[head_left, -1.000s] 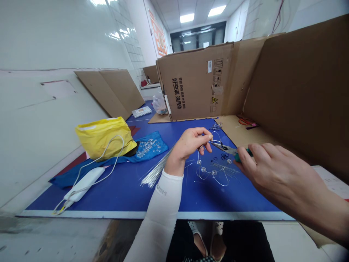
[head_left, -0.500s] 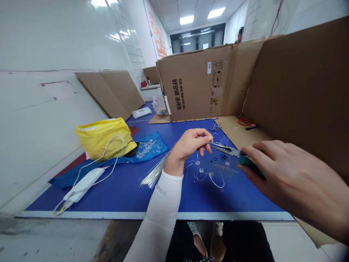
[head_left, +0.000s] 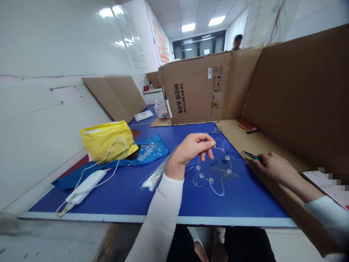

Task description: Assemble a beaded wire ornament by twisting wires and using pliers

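Note:
My left hand [head_left: 196, 148] pinches the top of a wire ring strung with clear beads [head_left: 211, 180], between thumb and forefinger. The ring hangs over the blue tabletop, with thin wire loops sticking out from it. Off to the right, my right hand [head_left: 276, 166] is closed on the green handle of needle-nose pliers [head_left: 251, 155]. The pliers are over the cardboard strip, apart from the ring, their tips pointing left. Small black rings [head_left: 224, 160] and several short thin wires [head_left: 227, 174] are seen on the table behind and through the ring.
A bundle of straight wires [head_left: 156, 177] lies left of my forearm. Loose clear beads [head_left: 149, 150] rest on a blue cloth [head_left: 163, 145] beside a yellow bag [head_left: 109, 140]. A white power strip [head_left: 85, 187] is at the left. Cardboard walls [head_left: 196, 87] stand behind; red-handled scissors [head_left: 245, 126] lie right.
My right hand has pulled the pliers away from the ring, out to the right over the cardboard. My left hand stays on the ring, and more of its beads show.

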{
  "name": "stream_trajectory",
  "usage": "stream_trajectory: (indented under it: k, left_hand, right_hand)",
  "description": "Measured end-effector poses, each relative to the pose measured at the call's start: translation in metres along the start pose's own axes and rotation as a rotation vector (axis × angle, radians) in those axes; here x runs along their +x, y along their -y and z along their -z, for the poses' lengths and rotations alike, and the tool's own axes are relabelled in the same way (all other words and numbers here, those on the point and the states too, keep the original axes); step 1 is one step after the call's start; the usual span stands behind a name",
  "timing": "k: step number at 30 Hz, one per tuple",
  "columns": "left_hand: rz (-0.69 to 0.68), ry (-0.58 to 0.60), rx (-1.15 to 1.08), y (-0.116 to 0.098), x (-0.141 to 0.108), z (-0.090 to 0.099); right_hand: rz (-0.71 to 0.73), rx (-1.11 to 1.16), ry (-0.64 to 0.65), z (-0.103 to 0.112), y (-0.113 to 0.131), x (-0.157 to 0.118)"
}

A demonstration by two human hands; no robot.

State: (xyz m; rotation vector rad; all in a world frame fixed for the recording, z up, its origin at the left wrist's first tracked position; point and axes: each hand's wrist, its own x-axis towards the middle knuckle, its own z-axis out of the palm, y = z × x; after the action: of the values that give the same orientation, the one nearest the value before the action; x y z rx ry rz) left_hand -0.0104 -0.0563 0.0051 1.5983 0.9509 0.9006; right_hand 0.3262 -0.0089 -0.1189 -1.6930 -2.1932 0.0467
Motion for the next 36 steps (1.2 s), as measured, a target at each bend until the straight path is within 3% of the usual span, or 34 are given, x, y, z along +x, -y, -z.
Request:
stream_trajectory:
  k: [4, 7, 10, 14, 16, 19, 25, 36]
  left_hand:
    - [-0.001, 0.008, -0.005, 0.000, 0.000, -0.001]
    - [-0.001, 0.008, 0.009, 0.000, 0.000, -0.001]
    - [-0.002, 0.009, 0.025, 0.000, 0.000, -0.002]
    - [0.002, 0.011, 0.050, 0.002, 0.000, -0.003]
    - [0.003, 0.009, 0.059, 0.003, 0.001, -0.003]
    - [0.003, 0.007, 0.061, 0.003, 0.000, -0.003]
    - [0.004, 0.008, 0.071, 0.002, 0.000, -0.001]
    - [-0.006, -0.010, 0.020, 0.007, 0.003, 0.002]
  right_hand:
    - [0.066, 0.031, -0.104, -0.031, -0.006, -0.005]
    - [0.062, 0.057, -0.113, -0.033, -0.003, 0.004]
    - [0.038, 0.233, -0.081, -0.012, 0.021, 0.016]
    - [0.049, 0.714, 0.007, 0.039, 0.081, 0.020]
    - [0.132, 0.795, 0.028, 0.058, 0.110, 0.021]
    - [0.194, 0.823, 0.044, 0.069, 0.137, 0.026]
    - [0.236, 0.925, 0.138, 0.068, 0.146, 0.039]
    - [0.168, 0.998, 0.112, 0.069, 0.155, 0.043]
